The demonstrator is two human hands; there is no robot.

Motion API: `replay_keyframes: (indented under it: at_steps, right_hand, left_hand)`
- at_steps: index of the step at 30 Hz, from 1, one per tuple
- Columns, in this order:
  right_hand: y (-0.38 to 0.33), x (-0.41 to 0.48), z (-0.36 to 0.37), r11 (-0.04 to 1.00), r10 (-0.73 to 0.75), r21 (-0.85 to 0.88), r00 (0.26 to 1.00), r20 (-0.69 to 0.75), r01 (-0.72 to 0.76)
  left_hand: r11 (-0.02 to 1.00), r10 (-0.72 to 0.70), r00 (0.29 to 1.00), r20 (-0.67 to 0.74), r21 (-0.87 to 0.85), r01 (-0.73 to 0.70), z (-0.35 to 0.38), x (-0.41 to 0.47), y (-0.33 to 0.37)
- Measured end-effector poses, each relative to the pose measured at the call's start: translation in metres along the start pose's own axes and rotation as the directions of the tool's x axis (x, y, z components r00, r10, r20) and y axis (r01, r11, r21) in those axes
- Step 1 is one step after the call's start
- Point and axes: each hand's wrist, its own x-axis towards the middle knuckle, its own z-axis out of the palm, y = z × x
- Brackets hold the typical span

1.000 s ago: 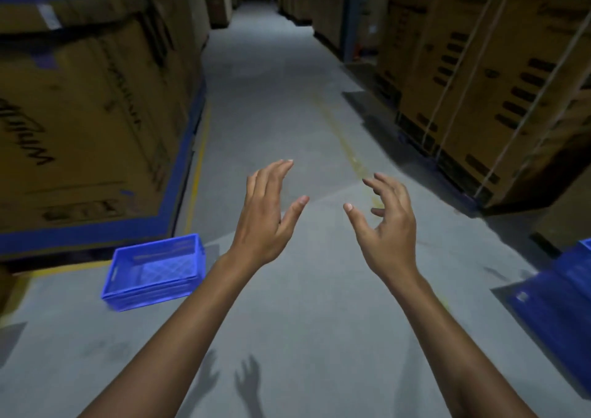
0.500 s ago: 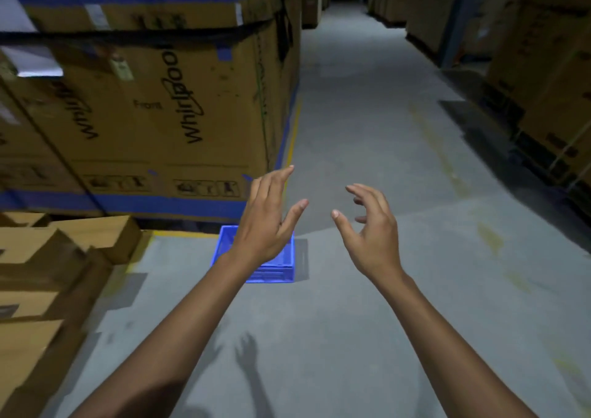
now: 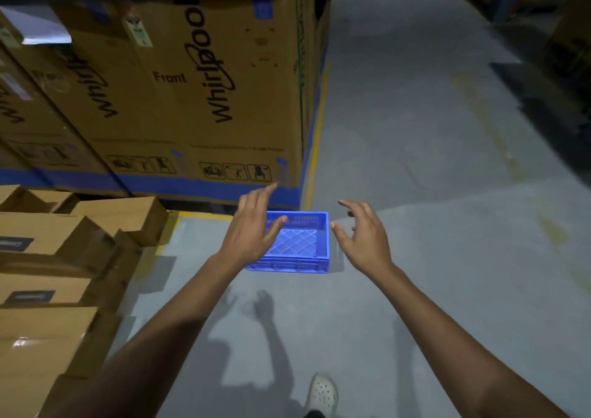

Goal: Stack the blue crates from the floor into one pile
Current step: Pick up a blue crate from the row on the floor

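Blue crate [image 3: 300, 244] on floor between hands (seemingly untouched, both spread).

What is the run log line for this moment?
phase: reach | left hand: open, empty | right hand: open, empty | blue crate: on floor, empty, not gripped | crates in view: one

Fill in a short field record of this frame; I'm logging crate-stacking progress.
crate: one blue crate, upright on the floor, nothing seen inside
position: at the corner of the large cardboard box, near the yellow line
hands: left hand and right hand held out toward the crate, fingers spread, holding nothing
pile: none in view
nearby: small cardboard boxes stacked at left
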Motion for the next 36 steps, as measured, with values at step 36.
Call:
replay_keyframes:
  at_steps: [36]
  right_hand:
    - [0.52, 0.106, 0.621, 0.738, 0.491, -0.67, 0.613, 0.619, 0.086]
  left_hand:
    - [0.928, -0.12, 0.718, 0.686, 0.335, -0.165, 0.677, 0.088, -0.495]
